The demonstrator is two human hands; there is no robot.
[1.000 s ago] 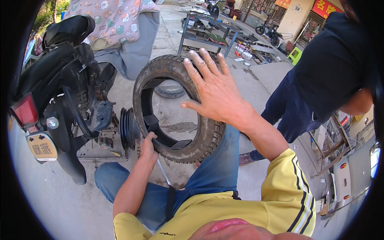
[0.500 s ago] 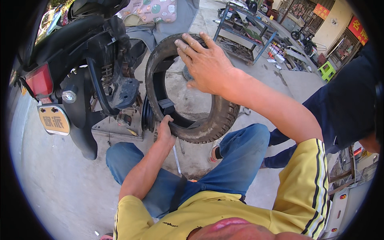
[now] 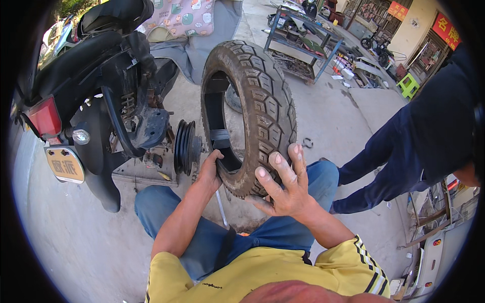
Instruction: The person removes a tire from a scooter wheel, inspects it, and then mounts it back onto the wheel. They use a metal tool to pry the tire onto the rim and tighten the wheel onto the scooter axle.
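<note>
A worn black tyre (image 3: 258, 96) stands upright before me, its knobbly tread turned toward my right. My left hand (image 3: 208, 171) grips its lower near edge, with the thumb at the inner rim. Fingers spread, my right hand (image 3: 285, 187) is at the lower right of the tread; I cannot tell whether the fingertips touch the rubber. A dark patch-like strip (image 3: 220, 135) shows inside the tyre's hollow. Just left of the tyre is the bare wheel hub (image 3: 186, 147), on the rear of a black scooter (image 3: 96, 65). A metal bar (image 3: 222, 208) lies below my left hand.
A blue metal rack (image 3: 303, 45) with tools and parts stands at the far right. Close on my right is another person in dark trousers (image 3: 379, 151). A green stool (image 3: 408, 86) stands farther back. Grey cloth (image 3: 217, 33) hangs by the scooter.
My right hand has moved from the tyre's top down to its lower right side. The tyre has swung round so that more tread shows. My left hand keeps its hold.
</note>
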